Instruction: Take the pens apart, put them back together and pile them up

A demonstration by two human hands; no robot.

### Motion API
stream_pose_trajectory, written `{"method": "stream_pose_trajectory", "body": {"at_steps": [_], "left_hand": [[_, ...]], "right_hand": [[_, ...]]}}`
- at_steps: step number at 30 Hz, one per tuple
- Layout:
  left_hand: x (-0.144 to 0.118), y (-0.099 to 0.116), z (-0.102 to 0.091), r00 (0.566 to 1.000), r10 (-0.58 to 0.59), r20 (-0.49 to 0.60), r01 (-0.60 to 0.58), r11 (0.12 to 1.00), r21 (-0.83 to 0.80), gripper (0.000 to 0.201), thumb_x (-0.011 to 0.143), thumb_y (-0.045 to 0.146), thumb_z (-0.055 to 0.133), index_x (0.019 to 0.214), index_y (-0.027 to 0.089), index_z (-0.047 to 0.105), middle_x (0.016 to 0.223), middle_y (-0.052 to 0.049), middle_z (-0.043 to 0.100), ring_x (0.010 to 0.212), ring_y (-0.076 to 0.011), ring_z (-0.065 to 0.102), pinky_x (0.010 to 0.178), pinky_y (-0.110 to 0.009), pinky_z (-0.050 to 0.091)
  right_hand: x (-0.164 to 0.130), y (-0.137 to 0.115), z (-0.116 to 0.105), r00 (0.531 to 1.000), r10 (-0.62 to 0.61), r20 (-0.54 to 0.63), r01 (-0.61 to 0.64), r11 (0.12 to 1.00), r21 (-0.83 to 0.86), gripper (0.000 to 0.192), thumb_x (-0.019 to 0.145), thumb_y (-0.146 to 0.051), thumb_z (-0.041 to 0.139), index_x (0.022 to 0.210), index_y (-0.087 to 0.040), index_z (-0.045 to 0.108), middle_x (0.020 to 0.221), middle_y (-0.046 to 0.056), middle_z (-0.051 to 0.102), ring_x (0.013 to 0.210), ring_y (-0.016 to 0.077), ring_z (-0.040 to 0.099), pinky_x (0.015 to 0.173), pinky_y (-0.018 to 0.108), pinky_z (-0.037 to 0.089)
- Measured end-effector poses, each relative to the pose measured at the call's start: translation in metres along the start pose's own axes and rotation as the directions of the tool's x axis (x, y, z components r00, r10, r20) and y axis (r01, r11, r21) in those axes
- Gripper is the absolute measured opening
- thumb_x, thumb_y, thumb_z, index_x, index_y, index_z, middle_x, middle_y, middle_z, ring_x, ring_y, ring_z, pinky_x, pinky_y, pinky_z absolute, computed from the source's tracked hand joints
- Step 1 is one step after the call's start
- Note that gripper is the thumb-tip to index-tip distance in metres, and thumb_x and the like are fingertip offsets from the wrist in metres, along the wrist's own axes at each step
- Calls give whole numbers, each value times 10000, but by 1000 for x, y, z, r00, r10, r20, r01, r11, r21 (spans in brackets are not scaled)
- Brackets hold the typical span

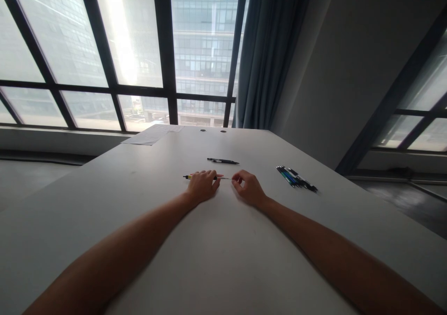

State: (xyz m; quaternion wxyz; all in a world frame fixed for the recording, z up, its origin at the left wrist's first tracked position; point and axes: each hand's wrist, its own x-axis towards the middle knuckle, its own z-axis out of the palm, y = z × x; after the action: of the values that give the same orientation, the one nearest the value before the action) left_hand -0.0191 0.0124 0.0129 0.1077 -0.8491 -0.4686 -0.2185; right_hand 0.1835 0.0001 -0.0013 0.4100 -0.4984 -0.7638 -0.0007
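Note:
My left hand (203, 186) is closed around a slim yellow-and-black pen (189, 177), held level just over the white table. The pen's back end sticks out to the left; its middle is hidden under my fingers. From its right end a thin rod like a refill (226, 179) runs across to my right hand (248, 188). Thumb and index finger of that hand are pinched at the rod's tip. Beyond both hands, a black pen (223, 160) lies on the table. To the right of my right hand is a bunch of pens (296, 179) in black, blue and green.
The white table (223, 259) stretches toward the windows. Sheets of paper (146, 137) lie at its far left. Two dark round holes (223, 131) sit near the far edge. A blue-grey curtain (265, 54) hangs behind the table's far right corner.

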Motion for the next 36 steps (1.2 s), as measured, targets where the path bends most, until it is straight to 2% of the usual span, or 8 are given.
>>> {"method": "stream_pose_trajectory", "body": {"at_steps": [3,8,13,19,28,36], "left_hand": [[0,0,1,1000,-9,-16,9,1000,-8,274,934,361,392,951,173,591,898,-86,687,824,-241,644,720,-356,465],[0,-2,3,999,3,-33,-5,998,-62,337,878,494,515,973,181,599,923,-86,691,852,-254,642,741,-365,469],[0,-5,6,986,156,-58,-163,977,-138,282,920,413,510,1102,220,604,1003,-66,701,926,-231,647,813,-368,463],[1,-7,8,945,317,-80,-325,938,-120,219,939,299,465,1072,209,613,1028,-64,703,927,-209,646,823,-351,454],[1,-7,8,942,324,-87,-333,935,-119,200,927,272,465,1038,202,616,1026,-66,705,915,-206,650,819,-349,453],[1,-8,8,941,327,-85,-336,935,-118,184,918,260,478,1029,202,613,1030,-67,703,916,-202,649,821,-343,452]], "right_hand": [[0,1,0,1000,25,-11,-25,999,-19,43,774,-191,579,783,-176,618,753,25,639,643,139,569,652,269,442],[-1,-1,-1,1000,-16,7,16,1000,3,35,785,-193,585,796,-178,614,758,25,638,657,140,572,665,272,445],[-3,-8,-3,991,-121,64,117,991,63,45,812,-177,579,820,-178,623,798,25,630,684,134,577,697,275,445],[-3,-9,-3,986,-147,80,141,987,78,47,830,-180,581,830,-175,629,794,20,618,674,128,573,687,270,442],[-3,-10,-2,993,-101,57,102,995,-16,45,823,-208,598,802,-181,626,780,18,632,666,131,566,693,275,428],[-3,-9,-2,992,-107,73,109,994,-20,63,838,-223,582,808,-183,620,785,20,637,663,128,557,685,269,419]]}}
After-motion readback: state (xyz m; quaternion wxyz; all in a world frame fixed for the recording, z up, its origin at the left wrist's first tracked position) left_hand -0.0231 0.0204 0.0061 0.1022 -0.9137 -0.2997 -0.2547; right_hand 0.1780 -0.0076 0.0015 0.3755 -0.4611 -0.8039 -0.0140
